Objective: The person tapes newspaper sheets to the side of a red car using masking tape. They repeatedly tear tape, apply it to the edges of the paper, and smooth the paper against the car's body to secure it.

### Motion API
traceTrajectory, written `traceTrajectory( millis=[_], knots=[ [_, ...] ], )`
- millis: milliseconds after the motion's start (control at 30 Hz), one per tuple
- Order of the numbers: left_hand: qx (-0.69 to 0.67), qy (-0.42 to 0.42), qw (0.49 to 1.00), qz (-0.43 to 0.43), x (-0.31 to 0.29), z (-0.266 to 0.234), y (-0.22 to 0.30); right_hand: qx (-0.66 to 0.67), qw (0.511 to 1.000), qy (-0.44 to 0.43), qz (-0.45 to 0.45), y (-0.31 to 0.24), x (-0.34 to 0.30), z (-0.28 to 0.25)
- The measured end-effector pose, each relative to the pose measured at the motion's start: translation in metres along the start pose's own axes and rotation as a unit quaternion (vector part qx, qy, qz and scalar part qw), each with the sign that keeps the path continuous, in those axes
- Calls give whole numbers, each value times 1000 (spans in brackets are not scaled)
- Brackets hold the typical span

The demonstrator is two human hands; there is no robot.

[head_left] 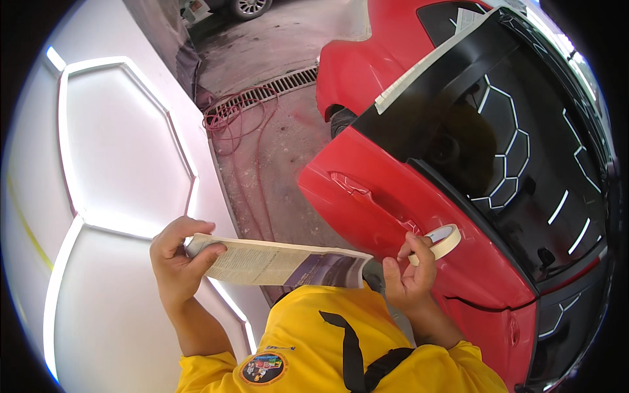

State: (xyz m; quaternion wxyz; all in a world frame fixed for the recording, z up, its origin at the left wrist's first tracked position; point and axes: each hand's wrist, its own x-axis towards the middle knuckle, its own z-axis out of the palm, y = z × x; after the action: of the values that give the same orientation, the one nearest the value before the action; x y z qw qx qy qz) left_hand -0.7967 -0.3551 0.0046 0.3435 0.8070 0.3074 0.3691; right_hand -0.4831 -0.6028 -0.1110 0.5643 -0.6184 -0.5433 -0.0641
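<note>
My left hand (pixel 180 259) pinches one end of a folded newspaper strip (pixel 262 263) between thumb and fingers. A pale band, which looks like masking tape, runs along the strip's upper edge. The strip stretches across in front of my yellow shirt toward my right hand (pixel 414 275). That hand has its fingers curled at a roll of cream masking tape (pixel 445 243), with the index finger at the ring. Whether the right fingers also touch the strip's end cannot be made out. Just beyond the roll is a red car door (pixel 373 187).
The red door stands swung out from the red car body (pixel 386 56), its dark window (pixel 452 131) edged with a pale paper strip (pixel 426 65). A lit white wall (pixel 124 144) rises at left. A red hose (pixel 229 124) lies coiled by a floor drain grate (pixel 295 80).
</note>
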Motion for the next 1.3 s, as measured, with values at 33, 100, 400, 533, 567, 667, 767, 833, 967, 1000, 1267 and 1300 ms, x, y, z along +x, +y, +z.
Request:
traceTrajectory(
  millis=[33,100,400,533,567,667,767,833,967,1000,1267,1300],
  knots=[
    [13,-54,997,58,28,-13,-17,4,1000,14,25,-6,5,12],
    [-13,-72,995,69,85,-25,-43,11,997,45,69,-13,11,46],
    [97,-210,966,117,299,-60,-108,-272,938,200,75,10,91,97],
    [105,-262,945,163,384,-31,-121,-358,914,190,28,12,144,157],
    [95,-273,942,173,403,-21,-134,-366,910,195,2,16,166,173],
    [40,-251,961,106,452,4,-179,-459,864,197,63,22,247,214],
    [-27,-269,959,85,496,62,-196,-564,792,195,130,26,281,234],
    [-65,-321,939,107,528,102,-212,-598,752,211,182,29,280,250],
    [-49,-426,892,143,593,167,-243,-629,668,304,256,42,282,293],
    [-65,-432,883,172,606,181,-251,-623,652,329,280,39,279,302],
    [-66,-554,802,213,651,247,-249,-771,378,348,377,-81,185,386],
    [-63,-558,795,228,656,252,-256,-807,316,318,384,-101,170,397]
  ],
)
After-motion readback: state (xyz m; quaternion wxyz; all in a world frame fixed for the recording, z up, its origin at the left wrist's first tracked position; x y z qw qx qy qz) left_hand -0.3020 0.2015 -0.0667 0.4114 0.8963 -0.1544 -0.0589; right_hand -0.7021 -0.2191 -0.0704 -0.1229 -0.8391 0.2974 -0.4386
